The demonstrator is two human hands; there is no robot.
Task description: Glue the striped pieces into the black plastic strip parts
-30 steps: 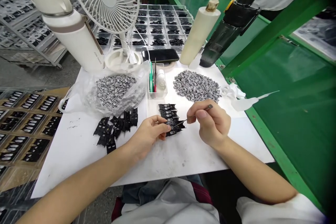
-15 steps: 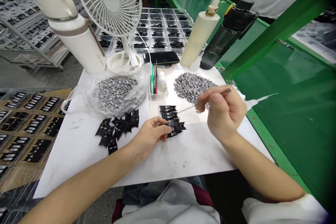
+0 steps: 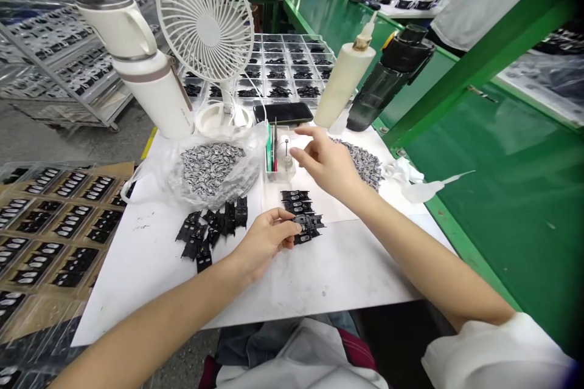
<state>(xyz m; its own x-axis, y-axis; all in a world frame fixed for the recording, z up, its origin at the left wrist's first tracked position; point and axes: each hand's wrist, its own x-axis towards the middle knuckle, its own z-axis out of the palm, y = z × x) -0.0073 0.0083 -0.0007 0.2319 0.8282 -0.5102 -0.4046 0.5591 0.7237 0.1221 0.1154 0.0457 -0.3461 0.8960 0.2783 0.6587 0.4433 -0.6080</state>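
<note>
Left hand, bare: thumb and fingers pinched together on the near-left end of one black part, which lies just right of the fingertips, low over the worktop. Long axis of part: roughly left to right, from the fingertips outward; front end not distinguishable. Row of black parts: beyond the left fingers, similarly crosswise, stacked away from the person; pale ovals visible on several. Oval on gripped part: cannot tell. Pile of black parts: left of the left fingers, lying at mixed angles, no ovals made out; judged the untreated remainder, work thus partway. Right hand: thumb and forefinger parted, nothing clearly gripped. Thin rod, dark-ended: upright just left of those fingertips, contact uncertain, before a small bottle. Grey pieces: large heap, right of the right fingers, plentiful.
</note>
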